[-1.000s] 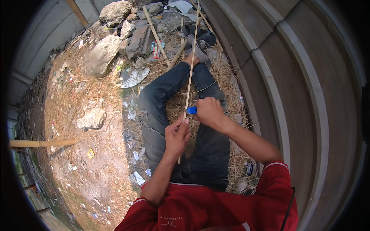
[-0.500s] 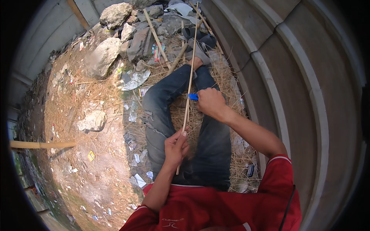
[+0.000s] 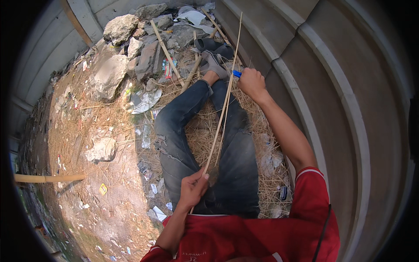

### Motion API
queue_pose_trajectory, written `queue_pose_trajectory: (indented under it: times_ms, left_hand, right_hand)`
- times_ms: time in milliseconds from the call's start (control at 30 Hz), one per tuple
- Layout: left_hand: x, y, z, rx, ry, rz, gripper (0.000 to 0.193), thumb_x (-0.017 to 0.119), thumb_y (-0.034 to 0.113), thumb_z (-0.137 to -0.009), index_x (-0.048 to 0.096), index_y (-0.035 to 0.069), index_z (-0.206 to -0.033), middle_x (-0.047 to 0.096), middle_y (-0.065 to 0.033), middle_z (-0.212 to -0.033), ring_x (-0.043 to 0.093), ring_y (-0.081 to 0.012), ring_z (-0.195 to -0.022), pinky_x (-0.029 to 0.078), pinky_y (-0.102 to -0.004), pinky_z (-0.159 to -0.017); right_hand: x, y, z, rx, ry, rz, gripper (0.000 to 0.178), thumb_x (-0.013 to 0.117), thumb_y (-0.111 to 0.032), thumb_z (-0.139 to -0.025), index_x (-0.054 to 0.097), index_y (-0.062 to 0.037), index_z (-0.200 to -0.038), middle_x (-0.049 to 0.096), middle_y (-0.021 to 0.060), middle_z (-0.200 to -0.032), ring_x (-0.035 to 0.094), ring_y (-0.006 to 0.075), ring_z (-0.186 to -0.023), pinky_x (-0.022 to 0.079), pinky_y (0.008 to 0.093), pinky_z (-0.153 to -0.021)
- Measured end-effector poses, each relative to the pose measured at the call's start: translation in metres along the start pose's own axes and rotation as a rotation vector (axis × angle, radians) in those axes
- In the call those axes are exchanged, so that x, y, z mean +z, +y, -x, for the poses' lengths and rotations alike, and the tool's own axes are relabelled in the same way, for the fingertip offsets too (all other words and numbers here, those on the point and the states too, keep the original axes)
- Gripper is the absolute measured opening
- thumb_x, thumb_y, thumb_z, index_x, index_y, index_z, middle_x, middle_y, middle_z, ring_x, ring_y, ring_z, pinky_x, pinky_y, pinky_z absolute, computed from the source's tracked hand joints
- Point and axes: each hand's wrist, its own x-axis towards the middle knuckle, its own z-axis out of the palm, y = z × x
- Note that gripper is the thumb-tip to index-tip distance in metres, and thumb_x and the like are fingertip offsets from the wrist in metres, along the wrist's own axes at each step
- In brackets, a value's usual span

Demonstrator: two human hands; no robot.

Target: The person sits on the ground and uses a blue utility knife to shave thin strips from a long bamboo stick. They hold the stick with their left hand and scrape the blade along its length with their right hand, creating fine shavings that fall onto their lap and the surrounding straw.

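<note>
A long, thin bamboo strip [image 3: 223,109] slants up and away from my lap, between my legs and past my feet. Near its lower end, my left hand [image 3: 193,188] pinches it between thumb and fingers. Farther up, my right hand [image 3: 252,84] is closed around a blue-handled knife [image 3: 236,74], held against or just beside the strip; its blade is too small to make out. A thin sliver [image 3: 219,150] hangs off the strip on its right side, its lower end loose above my thigh.
My legs in torn jeans [image 3: 176,131] stretch ahead over dry straw. Ridged wall panels [image 3: 323,87] rise close on the right. Rocks [image 3: 111,74] and bamboo pieces [image 3: 168,54] lie at the far end. A bamboo pole [image 3: 50,178] juts in from the left, over littered ground.
My right hand has slid the knife up along the strip, away from me. The strip's far end has swung right, and the sliver now stands apart. My left hand has moved slightly nearer me.
</note>
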Motion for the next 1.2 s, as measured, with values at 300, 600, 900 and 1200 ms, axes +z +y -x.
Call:
queue_pose_trajectory:
  times_ms: [300, 600, 900, 1200]
  left_hand:
    - [-0.085, -0.031, 0.069, -0.078, -0.029, -0.201, 0.036, 0.065, 0.005, -0.103, 0.065, -0.001, -0.138, 0.05, 0.0074, -0.067, 0.04, -0.001, -0.054, 0.027, -0.0209, -0.048]
    - [-0.095, -0.021, 0.073, -0.087, -0.092, -0.077, 0.037, 0.066, 0.001, -0.099, 0.066, -0.003, -0.136, 0.051, 0.0056, -0.067, 0.04, -0.0028, -0.053, 0.028, -0.0216, -0.047]
    - [-0.114, -0.013, 0.076, -0.152, -0.162, 0.092, 0.038, 0.068, 0.006, -0.097, 0.066, -0.007, -0.132, 0.043, 0.0046, -0.061, 0.034, -0.0043, -0.049, 0.025, -0.0239, -0.045]
    - [-0.128, -0.043, 0.083, -0.217, -0.149, 0.349, 0.036, 0.07, 0.008, -0.097, 0.069, -0.006, -0.129, 0.038, 0.0049, -0.058, 0.029, -0.0045, -0.046, 0.022, -0.0236, -0.043]
  right_hand:
    - [-0.06, 0.096, -0.084, 0.331, 0.184, -0.018, 0.031, 0.07, -0.02, -0.084, 0.076, -0.0004, -0.108, 0.072, 0.0265, -0.117, 0.068, 0.0453, -0.115, 0.055, 0.0527, -0.097]
    - [-0.096, 0.12, -0.097, 0.45, 0.334, -0.058, 0.032, 0.069, -0.02, -0.084, 0.076, -0.0016, -0.109, 0.072, 0.0242, -0.12, 0.068, 0.0437, -0.117, 0.055, 0.0504, -0.098]
    - [-0.056, 0.15, -0.141, 0.334, 0.333, -0.118, 0.032, 0.07, -0.024, -0.085, 0.075, 0.0006, -0.104, 0.074, 0.0201, -0.097, 0.07, 0.0423, -0.091, 0.055, 0.0515, -0.079]
    - [-0.058, 0.075, -0.142, 0.298, -0.216, -1.285, 0.014, 0.066, -0.013, -0.091, 0.06, -0.0068, -0.08, 0.039, -0.0027, -0.056, 0.033, 0.0107, -0.043, 0.024, 0.0329, -0.043]
